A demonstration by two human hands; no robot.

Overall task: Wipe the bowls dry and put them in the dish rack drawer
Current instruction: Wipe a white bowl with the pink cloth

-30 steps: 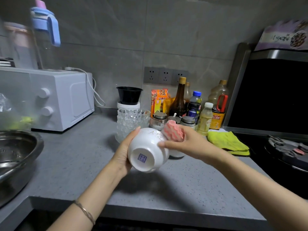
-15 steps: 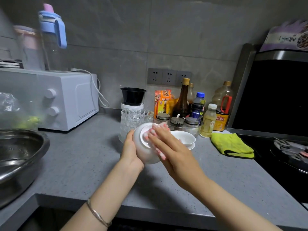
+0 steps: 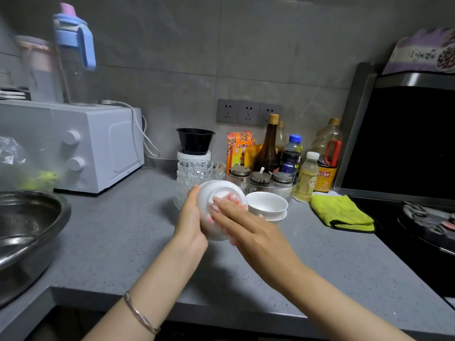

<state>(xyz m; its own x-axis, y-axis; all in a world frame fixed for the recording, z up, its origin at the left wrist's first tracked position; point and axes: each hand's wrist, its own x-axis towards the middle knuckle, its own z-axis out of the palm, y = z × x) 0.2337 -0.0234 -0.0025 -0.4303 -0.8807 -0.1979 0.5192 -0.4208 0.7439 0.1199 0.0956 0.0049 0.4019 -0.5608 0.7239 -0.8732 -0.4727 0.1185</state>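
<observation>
**Operator:** Which step is active?

**Technician:** Drying. The bowl [image 3: 216,187] is held off the counter [image 3: 123,230], just in front of the glass bowl stack [image 3: 200,171]. It is tipped on its side, mouth toward the right grip [image 3: 248,227].

**Operator:** Grip states and pose?

**Technician:** The left grip [image 3: 190,217] is curled round the bowl's outer wall, most fingers hidden behind it, with the forearm rising from the lower left. The right grip has its fingers extended and close together. They press the pink cloth [image 3: 231,199] flat into the bowl's interior, and no pinch is visible.

**Operator:** Next move?

**Technician:** Probably rotate the bowl in the left grip so the cloth reaches the remaining inner wall and rim. Stowage follows, but the dish rack drawer is not in view. A second bowl [image 3: 267,205] stands on the counter, right of the glass bowl stack, apparently awaiting the same treatment.
</observation>
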